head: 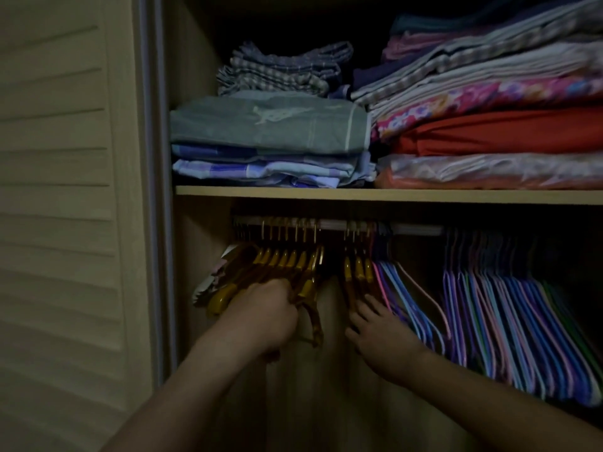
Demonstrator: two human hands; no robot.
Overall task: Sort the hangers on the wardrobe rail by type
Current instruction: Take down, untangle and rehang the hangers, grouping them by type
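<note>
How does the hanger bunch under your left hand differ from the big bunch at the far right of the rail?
The left bunch is thick amber-brown hangers with gold-coloured hooks; the right bunch is thin hangers in blue, pink, purple and green. The left hand grips the left bunch; no hand touches the right bunch, since the right hand rests on hangers nearer the middle. Both bunches hang packed together on the same rail.
</note>
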